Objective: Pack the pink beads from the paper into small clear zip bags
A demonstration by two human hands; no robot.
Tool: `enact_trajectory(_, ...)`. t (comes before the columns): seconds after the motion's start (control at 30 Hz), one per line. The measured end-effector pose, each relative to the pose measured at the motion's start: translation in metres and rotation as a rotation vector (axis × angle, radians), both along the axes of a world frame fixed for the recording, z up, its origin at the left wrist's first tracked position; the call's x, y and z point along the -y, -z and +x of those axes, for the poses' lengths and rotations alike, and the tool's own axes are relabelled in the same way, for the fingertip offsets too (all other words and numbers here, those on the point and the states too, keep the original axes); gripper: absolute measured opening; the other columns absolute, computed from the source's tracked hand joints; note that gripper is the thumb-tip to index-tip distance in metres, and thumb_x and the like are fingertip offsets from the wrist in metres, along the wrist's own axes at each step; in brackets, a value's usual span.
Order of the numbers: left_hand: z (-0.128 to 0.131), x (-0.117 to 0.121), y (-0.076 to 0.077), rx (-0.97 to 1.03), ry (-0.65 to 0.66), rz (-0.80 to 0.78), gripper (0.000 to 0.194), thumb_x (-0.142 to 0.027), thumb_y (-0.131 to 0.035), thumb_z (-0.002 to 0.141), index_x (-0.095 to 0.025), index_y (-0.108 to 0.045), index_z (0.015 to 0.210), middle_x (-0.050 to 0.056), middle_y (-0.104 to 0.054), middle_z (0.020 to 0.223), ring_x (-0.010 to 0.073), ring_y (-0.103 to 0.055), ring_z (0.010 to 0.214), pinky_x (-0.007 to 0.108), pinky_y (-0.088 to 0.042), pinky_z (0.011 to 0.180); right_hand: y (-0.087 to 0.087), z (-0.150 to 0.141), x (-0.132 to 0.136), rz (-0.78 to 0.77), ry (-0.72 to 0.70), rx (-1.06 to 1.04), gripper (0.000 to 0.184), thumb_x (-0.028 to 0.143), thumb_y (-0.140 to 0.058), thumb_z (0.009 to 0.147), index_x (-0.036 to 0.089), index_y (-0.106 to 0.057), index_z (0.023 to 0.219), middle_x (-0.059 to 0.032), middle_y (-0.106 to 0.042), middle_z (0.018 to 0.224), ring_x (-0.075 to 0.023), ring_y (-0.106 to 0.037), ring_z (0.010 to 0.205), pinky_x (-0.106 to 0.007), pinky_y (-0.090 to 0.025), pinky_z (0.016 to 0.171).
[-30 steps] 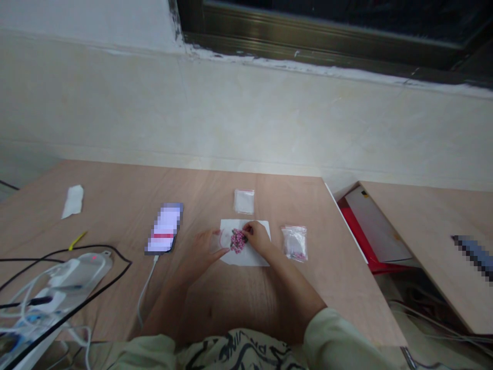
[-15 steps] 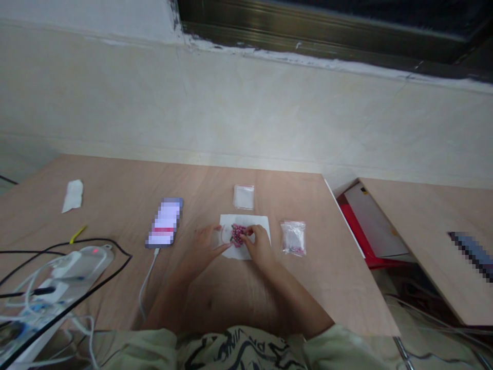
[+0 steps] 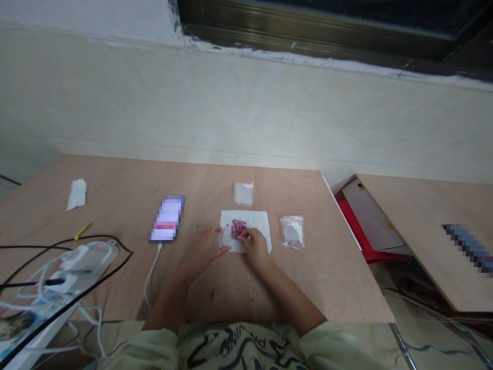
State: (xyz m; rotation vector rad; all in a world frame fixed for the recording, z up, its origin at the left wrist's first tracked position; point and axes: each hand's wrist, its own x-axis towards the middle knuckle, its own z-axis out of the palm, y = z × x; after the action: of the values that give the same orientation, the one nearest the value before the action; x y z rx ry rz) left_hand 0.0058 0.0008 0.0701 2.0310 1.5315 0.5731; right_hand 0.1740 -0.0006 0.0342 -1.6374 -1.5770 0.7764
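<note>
Wooden table [image 3: 331, 293] with a white paper sheet [image 3: 262, 222] flat on it. Left hand [image 3: 201, 249] at the sheet's left edge, thumb and fingers spread wide, no grip I can see; right hand [image 3: 257, 248] over the sheet, thumb and fingertips drawn close, can't tell if they've got a piece. Pink cluster [image 3: 238, 226] sits mid-sheet, beside the right fingertips.

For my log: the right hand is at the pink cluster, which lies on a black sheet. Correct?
The sheet is white, not black, as the head view shows; the right hand is at the pink cluster lying on it.
</note>
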Motion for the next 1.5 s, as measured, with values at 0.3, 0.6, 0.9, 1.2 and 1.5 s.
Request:
enact_trajectory(0.3,0.005,-0.014,0.001,-0.028,0.034,0.057,0.042,-0.036,-0.061,0.065,-0.015,-0.048,0.099,0.008,-0.058,0.100,0.0226,-0.051,0.096,0.039,-0.038,0.085,-0.015,-0.009,-0.006,0.106,-0.010,-0.125,0.009,0.022,-0.056,0.071,0.018,-0.060,0.078,-0.0040,-0.058,0.075,-0.0158,-0.051,0.074,-0.029,-0.040,0.071)
enact_trajectory(0.6,-0.006,-0.012,0.011,-0.073,0.052,0.082,0.046,-0.039,-0.057,0.068,-0.014,-0.044,0.105,0.009,-0.055,0.104,0.0226,-0.048,0.100,0.038,-0.035,0.088,0.017,-0.005,0.001,0.069,-0.073,0.122,0.009,0.016,-0.053,0.072,0.019,-0.062,0.072,-0.0053,-0.055,0.079,-0.0179,-0.049,0.080,-0.030,-0.040,0.071)
enact_trajectory(0.9,0.002,-0.007,0.001,-0.127,0.064,0.013,0.043,-0.034,-0.059,0.067,-0.015,-0.045,0.102,0.009,-0.056,0.104,0.0238,-0.049,0.100,0.041,-0.034,0.089,-0.009,-0.014,0.000,0.148,-0.090,-0.121,0.010,0.024,-0.057,0.071,0.019,-0.061,0.078,-0.0041,-0.057,0.077,-0.0164,-0.052,0.076,-0.029,-0.041,0.071)
enact_trajectory(1.2,-0.011,-0.005,0.011,-0.072,0.037,0.064,0.046,-0.040,-0.058,0.066,-0.016,-0.046,0.104,0.009,-0.055,0.103,0.0233,-0.049,0.100,0.039,-0.035,0.086,0.016,-0.015,0.009,0.053,-0.024,0.136,0.012,0.019,-0.048,0.075,0.018,-0.058,0.081,-0.0068,-0.055,0.080,-0.0187,-0.049,0.077,-0.031,-0.041,0.069)
enact_trajectory(1.5,-0.007,-0.012,0.007,-0.108,0.034,0.047,0.047,-0.039,-0.059,0.066,-0.015,-0.046,0.104,0.009,-0.056,0.104,0.0231,-0.049,0.100,0.039,-0.035,0.088,0.006,-0.014,0.000,0.052,0.006,0.147,0.011,0.019,-0.047,0.076,0.018,-0.057,0.072,-0.0051,-0.054,0.077,-0.0175,-0.050,0.077,-0.030,-0.041,0.070)
